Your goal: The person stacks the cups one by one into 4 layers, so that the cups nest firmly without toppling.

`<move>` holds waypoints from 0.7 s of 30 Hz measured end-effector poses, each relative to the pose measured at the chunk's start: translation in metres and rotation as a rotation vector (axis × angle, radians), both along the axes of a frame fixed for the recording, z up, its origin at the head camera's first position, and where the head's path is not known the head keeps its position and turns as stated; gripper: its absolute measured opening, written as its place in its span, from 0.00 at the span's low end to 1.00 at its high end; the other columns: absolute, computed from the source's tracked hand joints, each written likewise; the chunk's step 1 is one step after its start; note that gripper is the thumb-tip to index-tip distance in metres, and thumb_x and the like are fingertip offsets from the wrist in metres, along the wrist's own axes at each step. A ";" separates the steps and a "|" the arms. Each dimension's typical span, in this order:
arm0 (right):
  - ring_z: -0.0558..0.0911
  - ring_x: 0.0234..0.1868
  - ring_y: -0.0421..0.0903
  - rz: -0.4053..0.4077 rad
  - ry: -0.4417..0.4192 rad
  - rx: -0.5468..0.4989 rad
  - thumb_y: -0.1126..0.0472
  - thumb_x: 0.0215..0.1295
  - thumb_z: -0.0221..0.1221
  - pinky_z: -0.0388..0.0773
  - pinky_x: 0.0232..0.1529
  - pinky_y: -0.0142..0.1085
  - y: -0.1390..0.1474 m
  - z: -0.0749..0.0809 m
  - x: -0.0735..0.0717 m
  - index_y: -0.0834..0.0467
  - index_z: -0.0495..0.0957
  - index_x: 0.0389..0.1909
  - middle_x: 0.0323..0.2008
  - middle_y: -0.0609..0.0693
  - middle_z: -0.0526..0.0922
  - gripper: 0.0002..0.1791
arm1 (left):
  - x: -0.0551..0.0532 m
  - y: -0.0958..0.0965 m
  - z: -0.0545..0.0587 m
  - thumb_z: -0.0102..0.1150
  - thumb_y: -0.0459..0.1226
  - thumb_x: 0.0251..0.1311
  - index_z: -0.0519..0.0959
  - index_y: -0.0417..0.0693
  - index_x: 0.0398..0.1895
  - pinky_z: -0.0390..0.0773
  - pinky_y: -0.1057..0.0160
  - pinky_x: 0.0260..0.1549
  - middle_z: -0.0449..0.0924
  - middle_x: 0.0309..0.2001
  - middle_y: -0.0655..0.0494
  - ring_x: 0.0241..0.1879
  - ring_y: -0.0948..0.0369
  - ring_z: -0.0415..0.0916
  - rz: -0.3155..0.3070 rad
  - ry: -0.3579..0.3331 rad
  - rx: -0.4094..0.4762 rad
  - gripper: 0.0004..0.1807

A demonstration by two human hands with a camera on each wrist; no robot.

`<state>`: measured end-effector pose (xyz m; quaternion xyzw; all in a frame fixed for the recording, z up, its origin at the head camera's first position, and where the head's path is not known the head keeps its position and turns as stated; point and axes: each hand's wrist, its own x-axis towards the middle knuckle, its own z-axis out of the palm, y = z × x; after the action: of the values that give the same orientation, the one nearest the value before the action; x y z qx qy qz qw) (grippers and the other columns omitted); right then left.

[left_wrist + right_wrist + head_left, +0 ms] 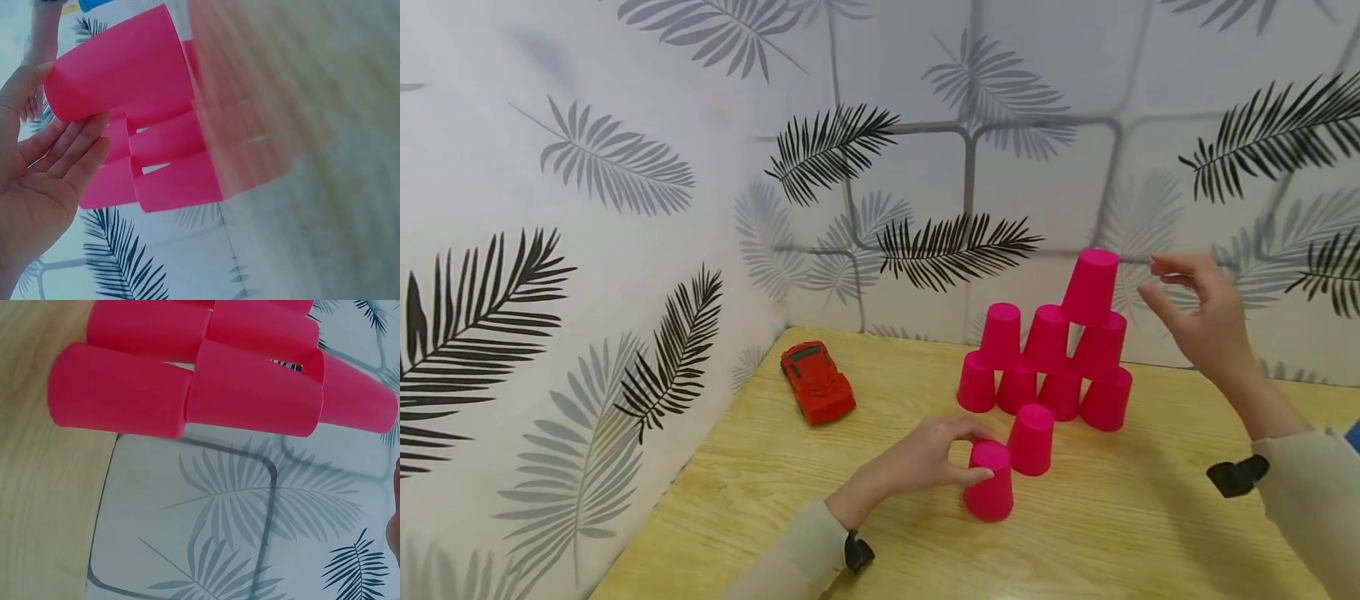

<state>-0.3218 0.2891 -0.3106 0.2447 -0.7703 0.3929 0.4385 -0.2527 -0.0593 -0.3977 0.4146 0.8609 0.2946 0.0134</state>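
Note:
My left hand (928, 454) pinches an upside-down pink cup (988, 496) near its closed end, thumb on one side and fingers on the other; the left wrist view shows this cup (122, 65) large. Right beside it another inverted pink cup (1031, 442) stands on the table. Behind them rises a stack of inverted pink cups: several at the bottom, three above, and one top cup (1092, 287) toward the right. My right hand (1206, 312) hovers right of that top cup, apart from it, thumb and fingers spread and holding nothing. Only its fingertips enter the right wrist view.
A red toy car (817, 383) sits on the wooden table (737, 492) at the left. Leaf-patterned walls (647, 250) border the table on the left and at the back, close behind the cup stack.

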 end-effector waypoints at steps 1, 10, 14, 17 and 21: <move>0.73 0.47 0.21 0.002 -0.001 -0.014 0.82 0.52 0.63 0.68 0.54 0.12 0.000 -0.002 0.005 0.74 0.76 0.51 0.47 0.25 0.74 0.22 | -0.001 -0.002 0.001 0.67 0.44 0.59 0.77 0.48 0.56 0.80 0.70 0.53 0.82 0.52 0.56 0.51 0.65 0.79 0.011 -0.002 0.015 0.23; 0.76 0.47 0.22 0.046 -0.006 -0.082 0.83 0.51 0.62 0.71 0.54 0.14 -0.003 -0.024 0.037 0.77 0.75 0.50 0.48 0.27 0.77 0.22 | -0.023 -0.018 0.029 0.69 0.38 0.56 0.76 0.41 0.53 0.82 0.60 0.55 0.80 0.49 0.49 0.51 0.55 0.80 0.121 0.160 0.215 0.22; 0.75 0.48 0.20 0.045 -0.027 -0.047 0.85 0.48 0.63 0.70 0.54 0.12 -0.006 -0.038 0.047 0.76 0.75 0.50 0.48 0.26 0.77 0.24 | -0.034 -0.020 0.044 0.68 0.35 0.55 0.75 0.38 0.53 0.81 0.58 0.56 0.80 0.49 0.46 0.51 0.53 0.80 0.157 0.239 0.342 0.22; 0.75 0.48 0.19 0.057 -0.047 -0.014 0.86 0.45 0.63 0.70 0.54 0.12 -0.008 -0.052 0.052 0.75 0.76 0.50 0.49 0.27 0.76 0.26 | -0.043 -0.019 0.054 0.68 0.34 0.56 0.75 0.38 0.53 0.80 0.58 0.57 0.79 0.50 0.45 0.52 0.53 0.79 0.179 0.283 0.449 0.22; 0.75 0.49 0.20 0.079 -0.071 0.044 0.85 0.42 0.66 0.69 0.55 0.12 -0.013 -0.068 0.056 0.71 0.76 0.51 0.49 0.34 0.76 0.29 | -0.055 -0.013 0.067 0.67 0.33 0.56 0.74 0.37 0.54 0.79 0.59 0.59 0.78 0.51 0.44 0.54 0.52 0.78 0.203 0.326 0.568 0.22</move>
<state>-0.2654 0.2764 -0.3785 0.2704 -0.7836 0.4016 0.3894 -0.3075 -0.0726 -0.3303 0.3556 0.7721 0.4524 -0.2697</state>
